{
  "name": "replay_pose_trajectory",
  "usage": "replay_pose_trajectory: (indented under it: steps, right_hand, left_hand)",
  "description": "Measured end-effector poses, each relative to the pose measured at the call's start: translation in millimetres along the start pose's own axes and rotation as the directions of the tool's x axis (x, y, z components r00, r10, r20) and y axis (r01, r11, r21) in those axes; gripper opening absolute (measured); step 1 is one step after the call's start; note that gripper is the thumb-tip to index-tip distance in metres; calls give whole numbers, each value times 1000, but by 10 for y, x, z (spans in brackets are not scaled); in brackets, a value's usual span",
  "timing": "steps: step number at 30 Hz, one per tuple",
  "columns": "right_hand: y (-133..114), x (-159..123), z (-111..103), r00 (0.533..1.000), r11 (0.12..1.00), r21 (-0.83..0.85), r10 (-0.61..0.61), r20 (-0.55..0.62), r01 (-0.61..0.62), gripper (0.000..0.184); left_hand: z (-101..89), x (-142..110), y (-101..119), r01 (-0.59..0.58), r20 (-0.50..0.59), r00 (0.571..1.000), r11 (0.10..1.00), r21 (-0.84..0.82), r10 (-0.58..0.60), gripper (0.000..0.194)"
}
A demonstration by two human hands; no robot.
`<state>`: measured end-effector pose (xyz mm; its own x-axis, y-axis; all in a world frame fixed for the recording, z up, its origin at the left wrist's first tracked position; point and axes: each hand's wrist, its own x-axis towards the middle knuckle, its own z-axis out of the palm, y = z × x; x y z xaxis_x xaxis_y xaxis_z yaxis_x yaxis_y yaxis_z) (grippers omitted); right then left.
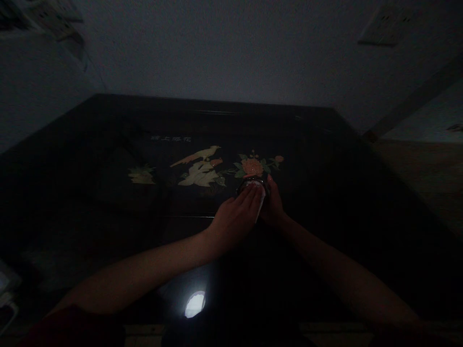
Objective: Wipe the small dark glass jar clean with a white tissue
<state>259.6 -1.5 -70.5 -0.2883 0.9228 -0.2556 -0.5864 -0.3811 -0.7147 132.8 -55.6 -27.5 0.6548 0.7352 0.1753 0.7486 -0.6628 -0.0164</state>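
Observation:
A dark, round dish with a shiny rim (239, 185), perhaps a glass ashtray, is held above the black table. My right hand (275, 201) grips it from the right side, thumb up along the rim. My left hand (237, 217) reaches into its opening, fingers together and pressing a white tissue or thin cloth (260, 206) against the inside. One edge of the white piece hangs out past the fingers. The dish's underside and most of my right fingers are hidden.
The glossy black table (217, 112) carries inlaid pictures of a bird (204, 153) and an orange flower (252, 166). A bright lamp reflection (195, 304) lies near its front. Behind rises a pale wall (217, 53) with a socket plate (385, 26). The room is very dim.

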Motion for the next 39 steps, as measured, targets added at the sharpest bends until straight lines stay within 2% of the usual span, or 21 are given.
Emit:
replay_pose_trajectory:
  steps: [6,9,13,15,18,22,26,33,39]
  right_hand:
    - [-50,-31,17,998,999,-26,-18,67,19,41]
    - [-47,-33,13,998,998,-47,-29,60,32,44]
    - [-44,-40,2,994,995,-70,-59,90,65,45]
    - [-53,-51,6,992,994,-86,-59,111,69,45]
    - [-67,-74,27,991,992,-108,-50,126,64,44]
    - [-60,-90,57,990,995,-93,-36,134,49,41]
    - [-43,-87,68,994,992,-115,-45,104,57,41]
    - [-50,-81,47,990,985,-145,-79,115,96,39]
    - [-27,-45,35,997,996,-58,-58,56,61,39]
  left_hand:
    - [44,-6,-86,-124,7,992,968,-219,129,50]
    - [-14,1,-131,-123,12,991,938,-325,135,45]
    - [-150,39,-169,-67,110,987,921,-384,117,37]
    - [-215,55,-176,-45,157,982,931,-362,109,33]
    - [-273,50,-158,-47,173,980,961,-274,97,30]
    - [-266,-25,-75,-100,110,988,994,-39,104,28]
    - [-199,-111,5,-50,38,998,984,170,44,35]
    - [-135,-130,22,14,43,999,979,205,-24,41]
    - [-113,-122,14,32,30,999,980,194,-38,48]
